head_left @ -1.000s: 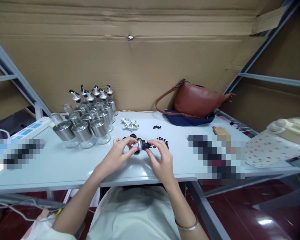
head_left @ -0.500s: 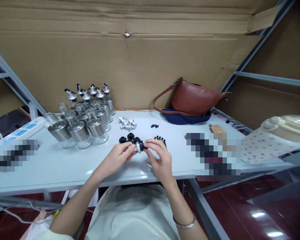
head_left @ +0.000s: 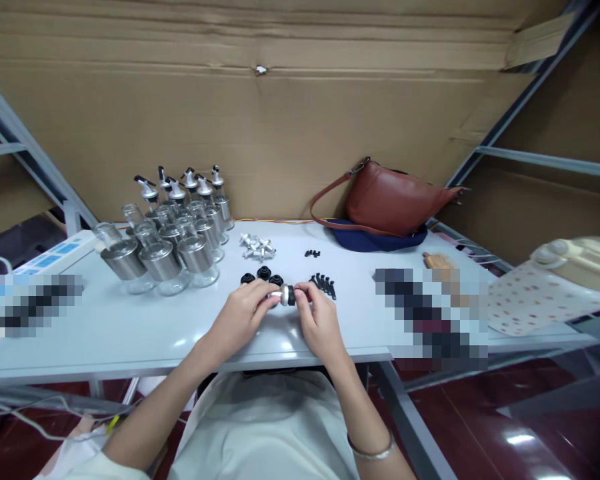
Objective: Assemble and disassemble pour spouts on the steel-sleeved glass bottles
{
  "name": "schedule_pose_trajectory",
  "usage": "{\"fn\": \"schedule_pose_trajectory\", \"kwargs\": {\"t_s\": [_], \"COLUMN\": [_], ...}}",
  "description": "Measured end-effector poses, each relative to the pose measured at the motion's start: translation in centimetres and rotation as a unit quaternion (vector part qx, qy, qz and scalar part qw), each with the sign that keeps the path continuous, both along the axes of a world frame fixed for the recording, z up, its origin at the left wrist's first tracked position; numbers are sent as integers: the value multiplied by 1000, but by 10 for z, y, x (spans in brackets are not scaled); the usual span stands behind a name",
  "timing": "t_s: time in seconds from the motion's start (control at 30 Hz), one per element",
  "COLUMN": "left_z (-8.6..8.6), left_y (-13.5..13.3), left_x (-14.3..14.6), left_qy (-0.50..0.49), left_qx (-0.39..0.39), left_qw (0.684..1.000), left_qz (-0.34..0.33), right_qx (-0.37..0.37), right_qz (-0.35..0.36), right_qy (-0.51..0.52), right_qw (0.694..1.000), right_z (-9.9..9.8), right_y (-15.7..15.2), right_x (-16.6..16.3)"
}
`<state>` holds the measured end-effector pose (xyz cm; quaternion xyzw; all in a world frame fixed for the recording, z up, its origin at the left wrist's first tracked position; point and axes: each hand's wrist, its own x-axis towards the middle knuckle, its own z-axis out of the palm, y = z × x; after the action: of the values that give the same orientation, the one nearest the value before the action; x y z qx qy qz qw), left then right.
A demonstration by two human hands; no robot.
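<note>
Between my hands, just above the table near its front edge, a silver bottle pourer [head_left: 287, 295] with a black stopper lies sideways. My left hand [head_left: 243, 317] is closed on its silver spout side. My right hand [head_left: 321, 325] pinches at the black stopper end; what the fingertips grip is partly hidden. Behind my left hand sit several black ribbed stoppers [head_left: 264, 273], partly covered by the fingers. A row of small black levers [head_left: 324, 285] lies just beyond my right hand. Farther back are a pile of silver spouts [head_left: 258, 248] and several tiny black pieces [head_left: 313, 253].
Several glass bottles with steel sleeves [head_left: 159, 260] stand at left, the rear ones topped with pourers [head_left: 177, 189]. A brown bag [head_left: 390, 197] rests on a navy cap [head_left: 375, 239] at the back. A power strip [head_left: 55, 253] lies left; a spotted container [head_left: 525, 300] stands right.
My left fingers have closed further round the pourer's spout side. The right fingers, spread more before, have drawn into a pinch at the stopper end. The whole view has shifted slightly.
</note>
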<state>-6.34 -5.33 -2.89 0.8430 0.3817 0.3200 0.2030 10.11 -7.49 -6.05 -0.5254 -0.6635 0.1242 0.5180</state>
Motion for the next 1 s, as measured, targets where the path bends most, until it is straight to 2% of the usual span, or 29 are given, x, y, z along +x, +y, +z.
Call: {"fn": "schedule_pose_trajectory", "kwargs": {"t_s": [0.17,0.23,0.3,0.37,0.43,0.47,0.53,0.6,0.67,0.73,0.8,0.87,0.93,1.0], "left_z": [-7,-6,-4,-1,0,1,0,-1,-1,-1,-1,1,2,4], "left_y": [1,0,-2,-3,-4,-3,-1,1,2,2,1,1,1,2], "left_x": [1,2,4,7,8,8,7,6,6,6,5,3,1,-2], "left_qy": [70,90,96,65,-13,-61,-153,-225,-276,-296,-274,-226,-176,-131], "left_qx": [125,125,94,28,-87,-160,-312,-425,-486,-498,-468,-404,-335,-281], "left_qw": [989,988,991,997,996,985,938,876,828,813,838,882,922,949], "left_qz": [-21,-10,6,22,22,13,-18,-40,-45,-50,-69,-86,-81,-61], "right_qx": [-133,-147,-130,-85,-28,-4,35,63,91,101,92,82,82,81], "right_qz": [38,35,33,43,64,78,109,135,145,143,139,135,125,114], "right_qy": [65,102,112,106,102,104,111,109,95,86,93,101,97,83], "right_qw": [988,983,985,990,992,992,987,983,981,981,982,982,984,987], "right_z": [-6,-7,-5,-2,0,0,1,1,1,1,1,0,0,0], "right_y": [4,4,3,1,-1,-2,-4,-5,-5,-6,-5,-5,-4,-4], "right_x": [0,1,1,1,2,2,2,2,1,2,3,4,4,4]}}
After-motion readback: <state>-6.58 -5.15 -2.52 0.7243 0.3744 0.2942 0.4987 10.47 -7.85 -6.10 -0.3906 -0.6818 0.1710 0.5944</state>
